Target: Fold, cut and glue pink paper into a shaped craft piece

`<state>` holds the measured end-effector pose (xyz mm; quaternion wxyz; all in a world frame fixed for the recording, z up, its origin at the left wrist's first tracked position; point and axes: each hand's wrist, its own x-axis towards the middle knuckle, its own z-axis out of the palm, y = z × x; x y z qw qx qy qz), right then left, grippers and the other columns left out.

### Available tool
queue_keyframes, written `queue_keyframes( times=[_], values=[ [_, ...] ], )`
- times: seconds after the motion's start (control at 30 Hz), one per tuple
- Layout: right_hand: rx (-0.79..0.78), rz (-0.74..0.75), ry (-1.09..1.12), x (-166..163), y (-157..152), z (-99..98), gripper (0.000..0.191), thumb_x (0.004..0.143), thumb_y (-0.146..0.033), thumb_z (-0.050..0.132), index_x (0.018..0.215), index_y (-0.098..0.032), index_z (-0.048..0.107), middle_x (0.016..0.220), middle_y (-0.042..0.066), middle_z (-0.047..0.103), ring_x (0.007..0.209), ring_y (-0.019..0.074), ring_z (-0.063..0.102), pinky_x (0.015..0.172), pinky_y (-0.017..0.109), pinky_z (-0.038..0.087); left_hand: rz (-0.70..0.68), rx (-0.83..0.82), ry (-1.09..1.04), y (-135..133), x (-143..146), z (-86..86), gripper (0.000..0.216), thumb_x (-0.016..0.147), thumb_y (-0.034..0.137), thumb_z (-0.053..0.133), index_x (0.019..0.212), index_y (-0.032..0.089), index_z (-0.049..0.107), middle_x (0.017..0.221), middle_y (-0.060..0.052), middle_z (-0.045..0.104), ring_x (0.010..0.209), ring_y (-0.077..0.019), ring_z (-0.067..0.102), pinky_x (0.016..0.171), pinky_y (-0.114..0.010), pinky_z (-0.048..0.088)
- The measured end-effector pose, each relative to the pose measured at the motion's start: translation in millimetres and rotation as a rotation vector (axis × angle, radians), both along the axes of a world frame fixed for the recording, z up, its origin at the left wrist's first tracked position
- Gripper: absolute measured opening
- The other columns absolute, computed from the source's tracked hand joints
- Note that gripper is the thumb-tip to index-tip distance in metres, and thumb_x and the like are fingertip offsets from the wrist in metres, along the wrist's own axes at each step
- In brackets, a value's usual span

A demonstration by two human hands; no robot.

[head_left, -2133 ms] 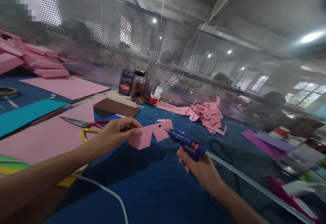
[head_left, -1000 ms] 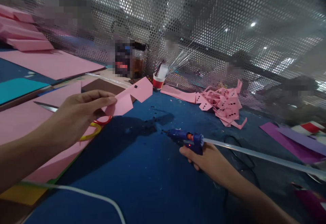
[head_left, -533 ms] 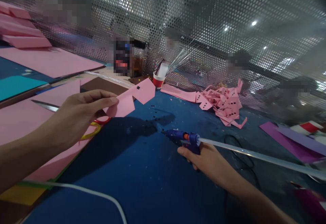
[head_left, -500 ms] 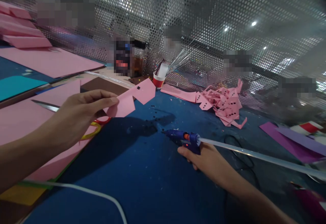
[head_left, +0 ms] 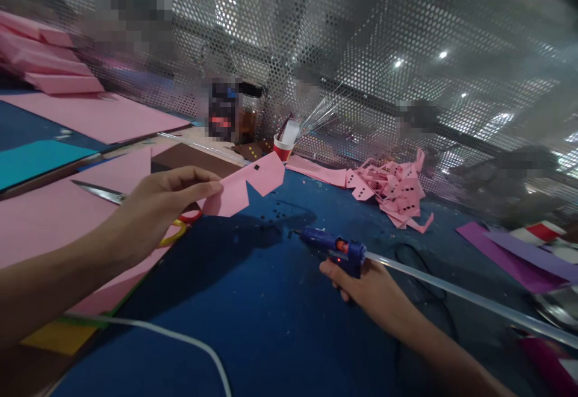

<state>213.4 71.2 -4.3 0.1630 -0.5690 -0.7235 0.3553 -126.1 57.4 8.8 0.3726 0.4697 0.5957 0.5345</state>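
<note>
Between thumb and fingers, my left hand [head_left: 158, 210] pinches a pink paper cutout [head_left: 235, 189] with a notch in its lower edge and one small black square on it. The cutout is held up above the blue table [head_left: 253, 318]. My right hand [head_left: 365, 282] is wrapped round the handle of a blue glue gun [head_left: 332, 243], its red light lit and a long clear glue stick [head_left: 451, 288] out of its back. The nozzle points left, close to small black bits [head_left: 271, 213] on the table. Partly behind my left hand are scissors [head_left: 174, 233] with yellow and red handles.
A heap of pink cutouts [head_left: 397, 189] with black squares lies at the back right. A red and white cup [head_left: 283, 147] holds thin clear sticks. Pink sheets [head_left: 40, 216] spread at left; purple paper [head_left: 497, 258] lies right. A white cord [head_left: 180, 340] crosses the front, a perforated metal screen [head_left: 361, 65] stands behind.
The view has shifted slightly. My left hand still holds the pink cutout and my right hand the glue gun; both sit a little further right in the picture.
</note>
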Motion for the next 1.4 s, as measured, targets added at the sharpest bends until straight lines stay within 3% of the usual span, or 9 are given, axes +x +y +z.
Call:
queue_keyframes(
  times=[0.13, 0.43, 0.87, 1.4],
  values=[
    [0.002, -0.005, 0.001, -1.8, -4.6, 2.1, 0.045, 0.088, -0.062, 0.059, 0.091, -0.018, 0.067, 0.069, 0.001, 0.064, 0.057, 0.013, 0.057, 0.056, 0.026, 0.045, -0.044, 0.049, 0.056, -2.4, 2.8, 1.1, 0.026, 0.085, 0.045, 0.069, 0.085, 0.02, 0.068, 0.073, 0.001, 0.066, 0.071, -0.0128, 0.055, 0.066, -0.025, 0.04],
    [0.037, 0.043, -0.07, -9.6, -4.8, 5.5, 0.043, 0.09, -0.06, 0.056, 0.079, -0.019, 0.064, 0.063, -0.001, 0.061, 0.057, 0.0143, 0.057, 0.059, 0.028, 0.043, -0.005, 0.044, 0.047, -5.9, 9.3, 10.4, 0.03, 0.076, 0.047, 0.074, 0.088, 0.02, 0.067, 0.073, 0.0, 0.065, 0.067, -0.0121, 0.052, 0.059, -0.026, 0.034],
    [-0.021, 0.014, -0.17, -13.9, -3.3, 9.7, 0.042, 0.091, -0.058, 0.056, 0.076, -0.019, 0.061, 0.066, -0.001, 0.062, 0.06, 0.0144, 0.06, 0.062, 0.027, 0.044, -0.016, 0.039, 0.031, -1.0, 3.9, 1.8, 0.03, 0.076, 0.047, 0.074, 0.09, 0.021, 0.069, 0.072, 0.001, 0.065, 0.065, -0.0111, 0.053, 0.056, -0.024, 0.035],
    [-0.038, 0.005, -0.047, -12.0, -3.4, 6.6, 0.039, 0.092, -0.054, 0.058, 0.076, -0.019, 0.059, 0.069, 0.0, 0.063, 0.057, 0.0117, 0.058, 0.057, 0.024, 0.045, 0.008, 0.01, 0.035, -2.2, 6.0, 5.0, 0.034, 0.071, 0.048, 0.075, 0.089, 0.021, 0.067, 0.072, 0.001, 0.063, 0.064, -0.0107, 0.052, 0.055, -0.024, 0.031]
  ],
)
